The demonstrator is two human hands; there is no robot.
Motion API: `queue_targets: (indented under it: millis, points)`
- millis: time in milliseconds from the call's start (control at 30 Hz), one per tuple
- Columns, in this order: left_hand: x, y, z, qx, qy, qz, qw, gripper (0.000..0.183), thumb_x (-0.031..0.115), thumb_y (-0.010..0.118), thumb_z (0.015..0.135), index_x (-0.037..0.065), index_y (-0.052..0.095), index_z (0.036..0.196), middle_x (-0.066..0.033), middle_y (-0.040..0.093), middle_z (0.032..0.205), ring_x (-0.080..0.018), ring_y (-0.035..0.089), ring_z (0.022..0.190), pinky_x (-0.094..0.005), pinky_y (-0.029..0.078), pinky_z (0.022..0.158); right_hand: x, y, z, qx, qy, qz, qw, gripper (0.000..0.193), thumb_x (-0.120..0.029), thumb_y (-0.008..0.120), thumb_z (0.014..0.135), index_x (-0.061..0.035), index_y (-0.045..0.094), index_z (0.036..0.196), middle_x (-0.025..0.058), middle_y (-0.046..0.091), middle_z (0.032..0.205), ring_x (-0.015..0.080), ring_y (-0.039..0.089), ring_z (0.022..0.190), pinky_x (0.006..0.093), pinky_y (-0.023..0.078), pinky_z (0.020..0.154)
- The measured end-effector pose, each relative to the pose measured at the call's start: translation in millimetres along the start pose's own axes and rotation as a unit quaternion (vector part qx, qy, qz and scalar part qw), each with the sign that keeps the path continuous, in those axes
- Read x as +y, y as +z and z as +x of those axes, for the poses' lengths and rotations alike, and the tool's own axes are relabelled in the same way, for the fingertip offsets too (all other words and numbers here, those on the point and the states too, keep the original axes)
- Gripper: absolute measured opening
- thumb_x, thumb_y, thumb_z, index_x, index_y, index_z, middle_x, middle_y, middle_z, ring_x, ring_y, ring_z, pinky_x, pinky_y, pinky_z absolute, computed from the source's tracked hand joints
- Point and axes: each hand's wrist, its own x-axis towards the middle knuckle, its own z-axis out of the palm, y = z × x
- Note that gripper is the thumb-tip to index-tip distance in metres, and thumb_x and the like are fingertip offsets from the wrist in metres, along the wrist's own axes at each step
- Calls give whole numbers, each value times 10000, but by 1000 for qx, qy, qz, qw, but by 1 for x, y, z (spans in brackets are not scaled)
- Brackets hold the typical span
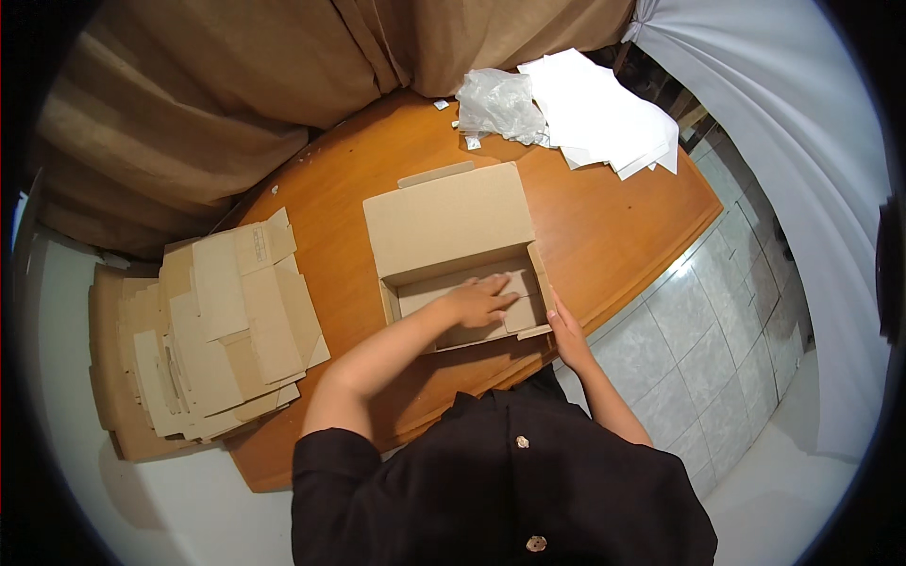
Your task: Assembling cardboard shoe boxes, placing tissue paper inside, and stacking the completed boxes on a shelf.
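Observation:
A brown cardboard box (448, 222) stands on the wooden table in front of me, its lid flap tilted up and back. My left hand (479, 300) reaches inside it, fingers spread over the inner bottom. Whether the fingertips press on the bottom flaps (525, 311) is hard to tell. At the box's right side, my right hand (567, 332) grips the near right corner, with the thumb on the wall's edge and the fingers along the outside. Part of the box's near wall is behind my left forearm.
A stack of flattened cardboard boxes (226, 325) lies at the table's left. At the far right are a crumpled plastic bag (498, 106) and white paper sheets (604, 108). Brown curtains (217, 85) hang behind the wooden table (623, 217); a white cloth (755, 94) hangs right.

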Motion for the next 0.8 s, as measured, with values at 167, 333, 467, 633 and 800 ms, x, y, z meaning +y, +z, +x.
queue_targets:
  millis: [167, 333, 467, 633, 800]
  points:
    - [-19, 25, -67, -107, -190, -122, 968, 708, 574, 268, 913, 198, 33, 1464, -163, -114, 1502, -358, 5, 1390, -541, 118, 1080, 4, -1, 2, 10, -27, -9, 1000, 470, -127, 363, 944, 59, 291, 1370, 186, 327, 1418, 242, 278, 1337, 304, 195, 1083]
    - [-17, 47, -60, -201, -267, -132, 933, 868, 715, 226, 837, 194, -105, 1447, -166, -221, 1474, -342, -149, 1376, -546, 73, 1074, 2, -1, 2, 27, -33, -9, 999, 470, -125, 367, 936, 63, 305, 1362, 193, 342, 1408, 253, 288, 1333, 306, 194, 1085]
    - [-25, 42, -52, -171, -265, -134, 939, 824, 687, 202, 859, 194, -94, 1449, -179, -207, 1476, -356, -146, 1374, -544, 54, 1075, 15, -6, 4, 40, -36, -9, 999, 473, -133, 368, 937, 63, 304, 1362, 192, 339, 1410, 251, 293, 1331, 306, 198, 1084]
    - [-26, 21, -24, -120, -249, -132, 952, 711, 604, 174, 910, 208, -51, 1456, -151, -142, 1499, -339, -92, 1387, -557, 74, 1074, 14, -29, 19, 68, -38, 4, 997, 482, -144, 369, 938, 56, 294, 1371, 190, 320, 1423, 241, 267, 1344, 299, 191, 1085]
    - [-38, 24, 7, -10, -280, -199, 939, 682, 589, 216, 910, 205, 95, 1460, -117, 22, 1517, -319, 71, 1393, -559, 149, 1076, 4, -44, 64, 141, -61, 44, 987, 443, -133, 390, 932, 4, 351, 1352, 174, 415, 1333, 257, 346, 1284, 318, 236, 1067]
